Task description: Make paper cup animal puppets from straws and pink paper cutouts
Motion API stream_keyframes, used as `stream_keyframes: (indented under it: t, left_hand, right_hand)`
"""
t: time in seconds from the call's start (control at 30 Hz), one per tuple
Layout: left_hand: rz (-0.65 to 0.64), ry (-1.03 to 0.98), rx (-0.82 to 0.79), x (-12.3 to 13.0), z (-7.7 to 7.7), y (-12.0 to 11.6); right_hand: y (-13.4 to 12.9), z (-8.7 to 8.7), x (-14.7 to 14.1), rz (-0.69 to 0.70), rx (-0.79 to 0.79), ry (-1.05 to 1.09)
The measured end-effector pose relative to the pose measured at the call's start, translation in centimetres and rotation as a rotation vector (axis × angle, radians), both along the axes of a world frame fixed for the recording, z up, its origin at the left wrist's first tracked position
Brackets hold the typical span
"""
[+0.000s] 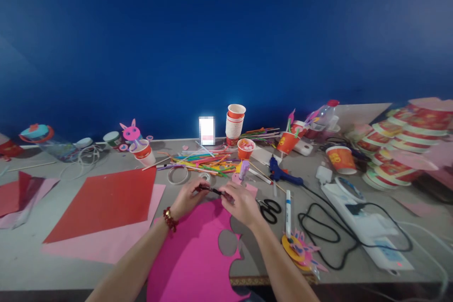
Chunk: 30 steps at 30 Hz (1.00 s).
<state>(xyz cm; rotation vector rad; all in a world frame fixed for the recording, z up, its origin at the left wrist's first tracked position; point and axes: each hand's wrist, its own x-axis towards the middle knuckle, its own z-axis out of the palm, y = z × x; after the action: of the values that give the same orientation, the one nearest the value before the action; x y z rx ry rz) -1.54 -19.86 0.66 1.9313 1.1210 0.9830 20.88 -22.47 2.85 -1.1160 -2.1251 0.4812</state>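
Observation:
My left hand (pixel 189 199), with a beaded bracelet at its wrist, pinches one end of a slim black pen (pixel 214 191). The fingers of my right hand (pixel 242 202) are closed on the pen's other end, so it spans the gap between both hands. Fingers hide the pen's ends. Below lies a bright pink sheet (pixel 191 250) with a round hole and scalloped cuts along its right edge. Black-handled scissors (pixel 269 211) rest just right of my right hand, partly covered by it. A purple glue stick or marker (pixel 244 169) stands behind the right hand.
Red paper (pixel 106 203) lies left over light pink paper. Coloured sticks (pixel 201 163) are heaped behind my hands. At right are a blue glue gun (pixel 283 172), a white marker (pixel 288 212), a power strip (pixel 368 229) with tangled black cord, and stacked paper bowls (pixel 406 141).

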Motion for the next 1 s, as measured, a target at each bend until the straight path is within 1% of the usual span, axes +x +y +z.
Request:
stream_keyframes:
  t: [0.27,0.37,0.47,0.57,0.67,0.8,1.0]
  left_hand:
    - [-0.141,-0.102,-0.229,0.0,-0.4,-0.6]
    - [-0.158,-0.163,-0.275,0.1,-0.5,-0.7]
    - [-0.106,-0.244,-0.258,0.3,-0.4,-0.5]
    - [-0.045,-0.343,-0.233,0.4,-0.2,-0.2]
    - [-0.015,-0.431,-0.245,0.4,0.1,0.0]
    - [0.03,-0.516,-0.294,0.1,0.6,0.2]
    - [0.094,-0.607,-0.424,0.1,1.1,0.1]
  right_hand:
    - [-0.3,0.4,0.0,0.053,0.027,-0.039]
    - [-0.3,0.4,-0.1,0.064,0.036,-0.036]
    - [-0.3,0.2,-0.5,0.031,0.059,-0.013]
    - [-0.4,0.0,-0.9,-0.013,0.143,0.0]
    - [-0.5,-0.1,-1.0,-0.036,0.228,-0.02]
    - [-0.5,-0.2,-1.0,-0.079,0.268,-0.012]
    - [-0.5,-0.4,-1.1,-0.079,0.26,-0.012]
